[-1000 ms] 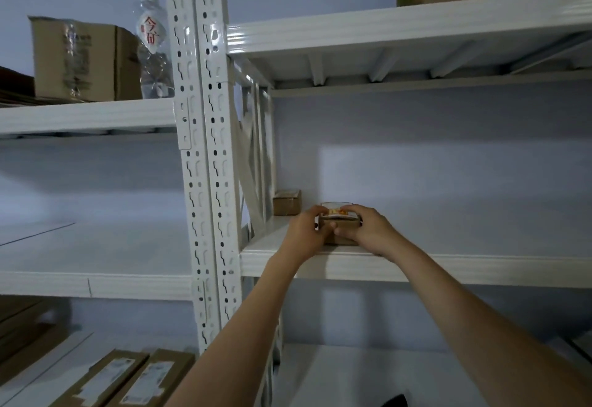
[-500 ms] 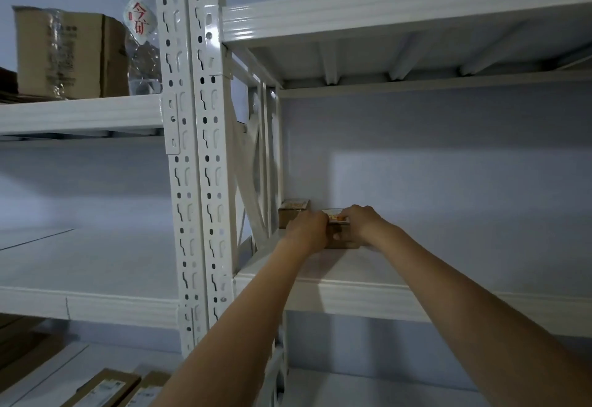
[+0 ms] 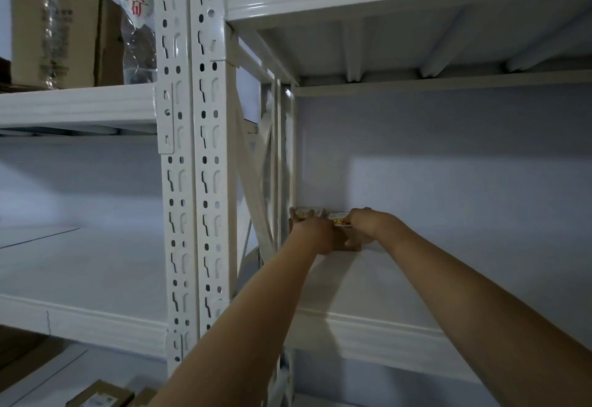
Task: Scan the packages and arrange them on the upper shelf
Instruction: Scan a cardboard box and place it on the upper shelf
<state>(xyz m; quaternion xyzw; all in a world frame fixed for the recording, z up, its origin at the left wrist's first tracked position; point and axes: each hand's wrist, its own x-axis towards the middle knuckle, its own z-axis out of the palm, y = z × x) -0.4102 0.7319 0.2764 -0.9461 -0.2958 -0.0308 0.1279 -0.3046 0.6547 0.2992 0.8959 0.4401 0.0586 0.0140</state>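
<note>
two small brown packages sit at the back of the white shelf (image 3: pixel 368 281), close to the rear wall and just right of the slotted upright (image 3: pixel 192 163). the held package (image 3: pixel 344 230) lies flat with its label facing up, its long axis running left to right along the wall; the other package (image 3: pixel 308 213) sits just beside it on its left. both hands grip the held package: the left hand (image 3: pixel 315 235) curls around its left end, the right hand (image 3: pixel 368 225) around its right end, so it lies between them.
</note>
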